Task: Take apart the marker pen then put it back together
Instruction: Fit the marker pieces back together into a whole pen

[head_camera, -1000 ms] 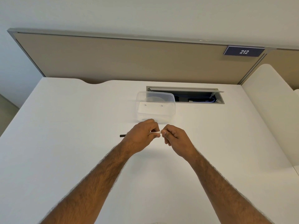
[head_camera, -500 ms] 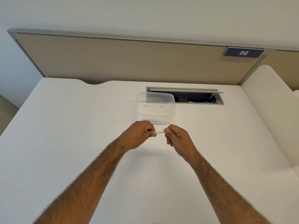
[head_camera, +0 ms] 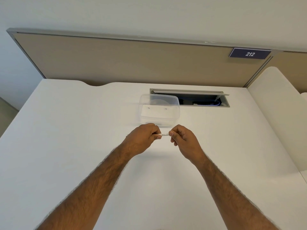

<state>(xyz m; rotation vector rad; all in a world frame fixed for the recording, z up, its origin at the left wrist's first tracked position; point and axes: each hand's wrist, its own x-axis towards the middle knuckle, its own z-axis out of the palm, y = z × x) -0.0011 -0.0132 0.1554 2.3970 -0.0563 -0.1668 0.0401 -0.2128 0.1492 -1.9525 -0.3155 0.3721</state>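
White marker pen [head_camera: 163, 134] held level above the desk [head_camera: 66, 130], just before a clear plastic container [head_camera: 159, 112]. Left hand [head_camera: 142, 138] and right hand [head_camera: 182, 140] each pinch one end. Risk, I'd judge: a sudden pull frees a piece, which drops and rolls.

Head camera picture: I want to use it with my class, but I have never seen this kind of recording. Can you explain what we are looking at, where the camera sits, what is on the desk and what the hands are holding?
There is no machine here. The camera is worn on a person's head and looks forward and down, so the two bare forearms reach in from the bottom. The left hand and right hand each pinch one end of a thin white marker pen, held level above the white desk. Whether it has come apart cannot be told. Just beyond the hands stands a clear plastic container, and behind that is an open cable hatch in the desk. A beige partition at the back carries a sign reading 212.
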